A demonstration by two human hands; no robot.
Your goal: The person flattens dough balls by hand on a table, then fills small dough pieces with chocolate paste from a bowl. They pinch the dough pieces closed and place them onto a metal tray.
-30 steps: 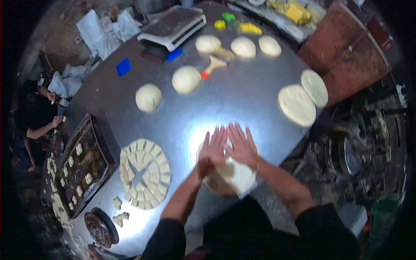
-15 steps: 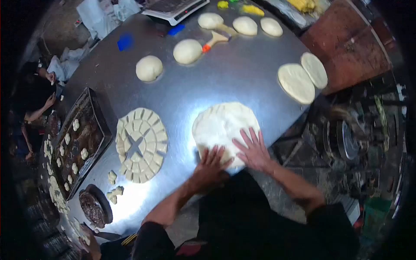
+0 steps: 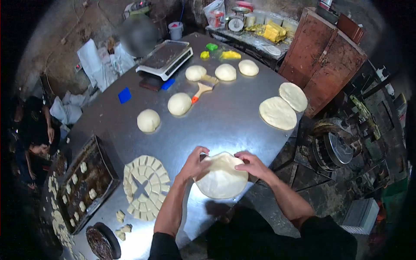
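A round sheet of pale dough (image 3: 221,180) hangs between my two hands over the table's near edge, its lower part drooping. At its upper left rim, my left hand (image 3: 194,164) grips the dough, thumb on top. My right hand (image 3: 251,166) pinches the upper right rim. Just left of my left forearm lies a dough disc cut into small pieces (image 3: 151,184), with a cross-shaped gap. Dough balls (image 3: 179,104) and a brush (image 3: 202,90) with an orange-tipped handle sit farther back.
A metal tray (image 3: 93,173) with small dough pieces is at the left, a dark round dish (image 3: 100,242) nearer. A scale (image 3: 164,58) stands at the back, two flat dough discs (image 3: 278,113) at the right. Other people (image 3: 37,125) are at the far left.
Both hands lay flat on the spread dough; now they hold its rim raised off the table. The view has tilted up, showing more of the back.
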